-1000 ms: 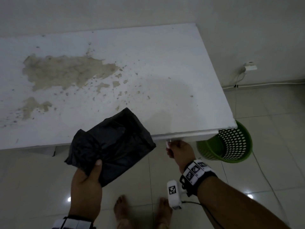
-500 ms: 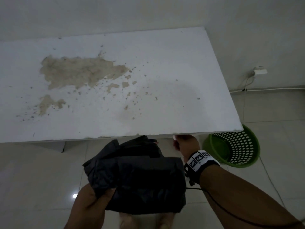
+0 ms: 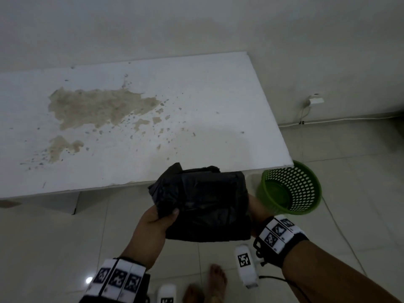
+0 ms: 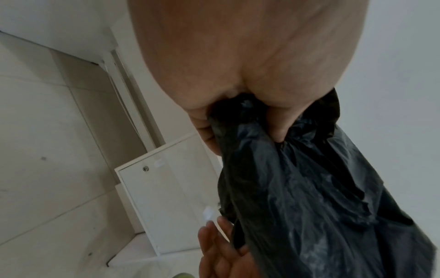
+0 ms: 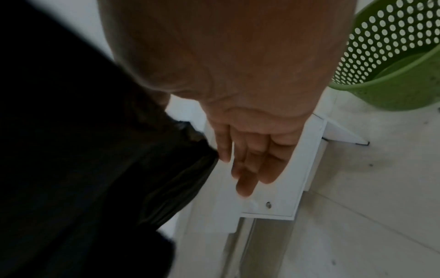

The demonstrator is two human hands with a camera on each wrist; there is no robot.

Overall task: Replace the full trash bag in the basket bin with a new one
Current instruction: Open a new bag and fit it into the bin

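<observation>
A folded black trash bag (image 3: 205, 204) hangs in the air in front of the table's near edge. My left hand (image 3: 160, 217) grips its left side, thumb on top; in the left wrist view the bag (image 4: 309, 197) is bunched between thumb and fingers. My right hand (image 3: 256, 212) is at the bag's right edge, mostly hidden behind it. In the right wrist view its fingers (image 5: 247, 165) are straight and loose beside the bag (image 5: 95, 150), holding nothing. The green perforated basket bin (image 3: 290, 189) stands on the floor to the right, with no bag in it.
A white table (image 3: 196, 101) with brown stains fills the middle, with a white drawer unit (image 5: 273, 178) under it. A wall socket and white cable (image 3: 314, 101) lie at the right along the wall. Bare feet (image 3: 216, 278) stand on the tiled floor.
My right hand has left the drawer under the table edge and come to the bag's right side. The left hand has carried the bag to the right and lower, off the tabletop.
</observation>
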